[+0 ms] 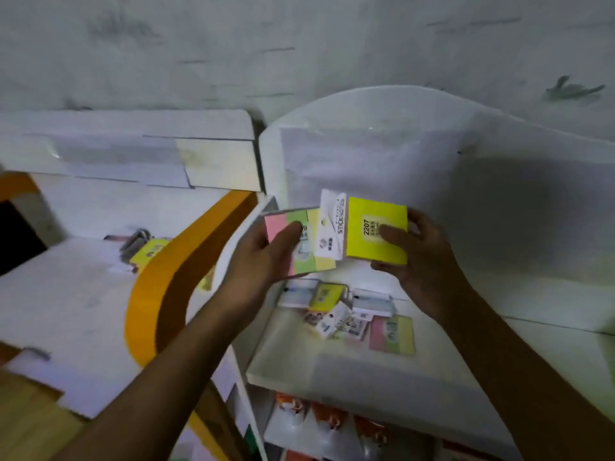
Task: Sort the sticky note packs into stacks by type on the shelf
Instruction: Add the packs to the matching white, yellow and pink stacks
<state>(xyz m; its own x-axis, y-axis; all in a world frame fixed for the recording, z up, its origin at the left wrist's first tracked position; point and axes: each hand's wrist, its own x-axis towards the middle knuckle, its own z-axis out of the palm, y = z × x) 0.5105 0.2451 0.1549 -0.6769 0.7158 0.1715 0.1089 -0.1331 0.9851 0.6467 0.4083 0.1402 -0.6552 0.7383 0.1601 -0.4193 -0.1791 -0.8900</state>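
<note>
Both hands' grip on packs, apparently clear above shelf (pixel 332 371).

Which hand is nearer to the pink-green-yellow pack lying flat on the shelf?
Right. The right hand is up-left of the flat pack; the left hand is further left.

Two sticky note packs are held up above the white shelf (pixel 332 367). The striped pack (pixel 299 242), with pink, green and pale yellow bands, tilts in the left hand (pixel 263 257), thumb pressed across its face. The bright yellow pack (pixel 377 234), with a white header card reading "STICK NOTES" and a label "2207", is pinched in the right hand (pixel 422 257); its header card overlaps the striped pack's edge. More packs (pixel 346 314) lie jumbled toward the shelf's back edge, among them another striped one (pixel 392 334).
</note>
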